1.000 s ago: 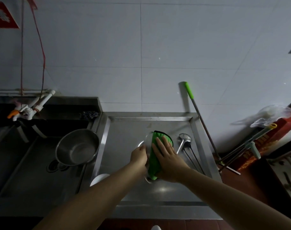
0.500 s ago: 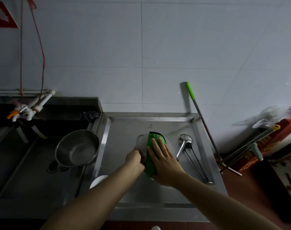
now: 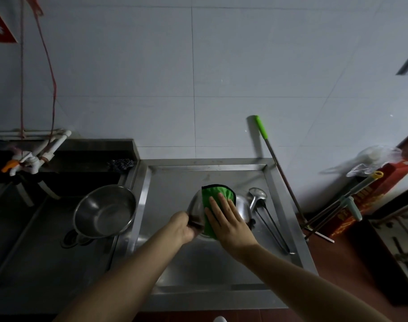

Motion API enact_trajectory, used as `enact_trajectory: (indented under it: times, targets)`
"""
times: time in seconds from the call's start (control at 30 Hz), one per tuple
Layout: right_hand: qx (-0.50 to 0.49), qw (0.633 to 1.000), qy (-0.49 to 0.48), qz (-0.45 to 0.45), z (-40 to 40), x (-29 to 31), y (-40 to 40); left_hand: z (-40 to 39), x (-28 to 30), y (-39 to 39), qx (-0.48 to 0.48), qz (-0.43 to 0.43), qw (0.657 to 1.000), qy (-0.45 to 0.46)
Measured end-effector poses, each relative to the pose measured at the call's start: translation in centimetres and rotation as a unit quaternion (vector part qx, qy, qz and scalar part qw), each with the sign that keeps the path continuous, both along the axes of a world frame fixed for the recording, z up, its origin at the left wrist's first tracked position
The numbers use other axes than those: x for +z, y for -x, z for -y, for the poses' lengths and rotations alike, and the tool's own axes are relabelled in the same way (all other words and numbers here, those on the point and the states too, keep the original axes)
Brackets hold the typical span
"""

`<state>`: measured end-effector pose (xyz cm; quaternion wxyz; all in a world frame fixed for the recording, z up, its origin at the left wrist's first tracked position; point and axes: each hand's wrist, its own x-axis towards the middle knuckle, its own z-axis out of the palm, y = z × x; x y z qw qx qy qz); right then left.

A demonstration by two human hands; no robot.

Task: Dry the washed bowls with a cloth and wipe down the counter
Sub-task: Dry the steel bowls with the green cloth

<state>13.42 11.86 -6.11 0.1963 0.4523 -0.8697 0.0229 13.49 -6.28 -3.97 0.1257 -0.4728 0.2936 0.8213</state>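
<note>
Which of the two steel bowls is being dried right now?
The bowl on the counter, gripped by the left hand with the green cloth pressed on it. The other bowl leans untouched in the sink.

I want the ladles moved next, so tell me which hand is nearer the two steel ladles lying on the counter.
Right. The right hand presses the green cloth just beside the ladles; the left hand grips the steel bowl's far rim.
</note>
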Motion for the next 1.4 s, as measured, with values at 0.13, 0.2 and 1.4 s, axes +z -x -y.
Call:
enact_trajectory:
  times: [0.13, 0.2, 1.4]
  targets:
    - [-0.006, 0.999, 0.019, 0.04, -0.8, 0.0, 1.6, 0.1, 0.2, -0.5, -0.091, 0.005, 0.994, 0.066]
    - [0.004, 0.999, 0.012, 0.052, -1.6, 0.3, 1.9, 0.3, 0.4, -1.1, -0.203, 0.006, 0.973, 0.108]
    - [0.01, 0.967, 0.241, 0.079, -2.9, 3.0, 2.1, 1.4, -3.0, -2.4, -0.078, -0.293, 0.708, 0.638]
